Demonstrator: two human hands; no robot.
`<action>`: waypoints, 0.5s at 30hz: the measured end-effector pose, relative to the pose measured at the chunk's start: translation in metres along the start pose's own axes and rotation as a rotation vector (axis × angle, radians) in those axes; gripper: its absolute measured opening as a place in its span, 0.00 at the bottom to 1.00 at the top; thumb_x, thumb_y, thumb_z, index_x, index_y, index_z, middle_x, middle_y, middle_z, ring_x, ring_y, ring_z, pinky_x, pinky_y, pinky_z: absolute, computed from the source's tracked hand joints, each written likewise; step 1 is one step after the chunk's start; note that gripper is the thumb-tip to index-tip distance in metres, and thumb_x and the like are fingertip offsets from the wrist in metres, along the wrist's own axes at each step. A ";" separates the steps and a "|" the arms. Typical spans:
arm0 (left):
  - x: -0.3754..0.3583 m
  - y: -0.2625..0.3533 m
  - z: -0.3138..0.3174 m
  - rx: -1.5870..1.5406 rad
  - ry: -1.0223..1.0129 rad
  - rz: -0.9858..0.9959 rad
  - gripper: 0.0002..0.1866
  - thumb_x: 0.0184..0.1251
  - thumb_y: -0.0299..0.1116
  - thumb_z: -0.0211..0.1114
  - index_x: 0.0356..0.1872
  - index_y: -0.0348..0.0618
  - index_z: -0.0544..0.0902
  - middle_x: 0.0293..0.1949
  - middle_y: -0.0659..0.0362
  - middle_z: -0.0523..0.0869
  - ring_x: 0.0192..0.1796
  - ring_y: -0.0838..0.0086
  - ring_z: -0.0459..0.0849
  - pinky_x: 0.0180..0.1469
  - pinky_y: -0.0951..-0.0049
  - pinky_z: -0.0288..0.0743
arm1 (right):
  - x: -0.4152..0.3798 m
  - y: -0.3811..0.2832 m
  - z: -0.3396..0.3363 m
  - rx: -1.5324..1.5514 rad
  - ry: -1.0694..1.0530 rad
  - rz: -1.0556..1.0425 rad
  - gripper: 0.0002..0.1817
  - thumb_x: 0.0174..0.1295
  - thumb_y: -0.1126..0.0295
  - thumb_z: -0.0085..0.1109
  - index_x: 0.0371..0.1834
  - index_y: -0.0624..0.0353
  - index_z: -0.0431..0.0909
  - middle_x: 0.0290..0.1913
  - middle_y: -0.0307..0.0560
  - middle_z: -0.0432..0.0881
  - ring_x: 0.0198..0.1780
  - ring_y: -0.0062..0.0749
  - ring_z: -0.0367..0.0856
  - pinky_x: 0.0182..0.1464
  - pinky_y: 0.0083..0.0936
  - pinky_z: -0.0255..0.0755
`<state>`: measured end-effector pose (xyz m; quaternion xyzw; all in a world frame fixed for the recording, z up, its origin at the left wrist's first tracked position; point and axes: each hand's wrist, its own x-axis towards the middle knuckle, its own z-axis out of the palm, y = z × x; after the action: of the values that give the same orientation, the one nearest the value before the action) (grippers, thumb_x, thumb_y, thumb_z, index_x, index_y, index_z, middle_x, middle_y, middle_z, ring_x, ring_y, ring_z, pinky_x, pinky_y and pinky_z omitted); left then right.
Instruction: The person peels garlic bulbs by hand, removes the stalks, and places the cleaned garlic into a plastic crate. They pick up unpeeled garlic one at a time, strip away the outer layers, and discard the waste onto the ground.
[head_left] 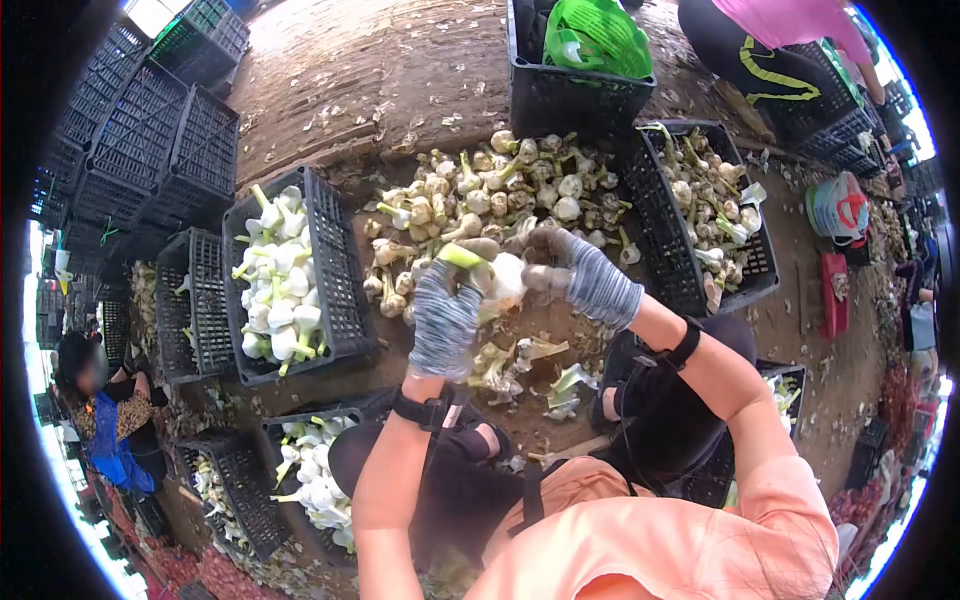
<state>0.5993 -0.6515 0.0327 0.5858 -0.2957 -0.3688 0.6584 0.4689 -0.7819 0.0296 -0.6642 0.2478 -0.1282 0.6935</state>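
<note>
A white garlic bulb (pixel 508 279) with a short green stem is held in front of me above the ground. My left hand (pixel 447 312), in a grey striped glove with soiled fingertips, is closed around its stem side. On the other side, my right hand (pixel 592 278), gloved the same way, has its curled fingers against the bulb. Whether those fingers also pinch some skin is too blurred to tell. Just beyond both hands spreads a pile of unpeeled garlic (pixel 480 190). Loose peeled skins (pixel 568 390) lie on the ground between my legs.
A black crate of clean white garlic (pixel 318 230) stands at the left, and one with rougher garlic (pixel 690 285) at the right. Another crate (pixel 580 105) holds a green basket (pixel 600 40). Stacked crates (pixel 130 140) rise far left. Other people sit left and upper right.
</note>
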 end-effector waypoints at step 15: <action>-0.009 0.000 -0.005 -0.652 -0.029 -0.217 0.14 0.60 0.35 0.61 0.44 0.40 0.74 0.38 0.60 0.79 0.42 0.73 0.79 0.44 0.71 0.76 | -0.019 0.010 0.002 -0.449 -0.440 -0.521 0.07 0.45 0.82 0.58 0.29 0.61 0.77 0.31 0.47 0.76 0.32 0.30 0.76 0.35 0.28 0.72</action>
<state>0.5988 -0.6411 0.0321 0.3675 -0.1076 -0.5201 0.7635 0.4519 -0.7698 0.0232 -0.8513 -0.0613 -0.0971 0.5119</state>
